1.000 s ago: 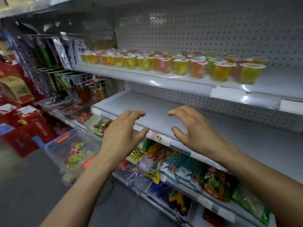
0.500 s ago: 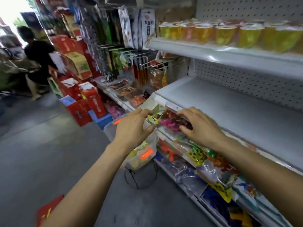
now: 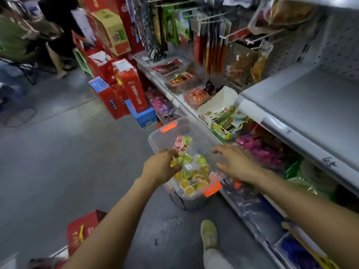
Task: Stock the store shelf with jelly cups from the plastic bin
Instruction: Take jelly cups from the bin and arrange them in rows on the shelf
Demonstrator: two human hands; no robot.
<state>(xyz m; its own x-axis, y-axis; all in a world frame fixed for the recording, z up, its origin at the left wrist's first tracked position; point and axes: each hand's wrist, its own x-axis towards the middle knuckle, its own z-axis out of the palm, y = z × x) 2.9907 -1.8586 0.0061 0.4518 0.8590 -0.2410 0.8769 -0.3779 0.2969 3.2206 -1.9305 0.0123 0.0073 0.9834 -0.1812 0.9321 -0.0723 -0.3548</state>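
A clear plastic bin (image 3: 155, 135) with orange latches stands in the aisle beside the lower shelves. It holds several jelly cups (image 3: 195, 176) in yellow, green and pink. My left hand (image 3: 160, 168) is inside the bin at its near left, fingers curled onto a yellow-green jelly cup (image 3: 173, 163). My right hand (image 3: 236, 164) hovers over the bin's right rim with fingers spread and nothing in it. The bare grey shelf (image 3: 303, 98) runs along the right, above the bin.
The bin rests on a grey stand (image 3: 194, 205). Snack packs (image 3: 260, 150) fill the shelves below the grey one. Red gift boxes (image 3: 126, 90) are stacked beyond the bin, and another red box (image 3: 83, 228) lies near left. My shoe (image 3: 208, 233) is on the floor. A person (image 3: 54, 26) sits far left.
My view swung down and left from the shelf to the bin. Both hands dropped from shelf height into the bin, and the left hand's fingers came down on a cup.
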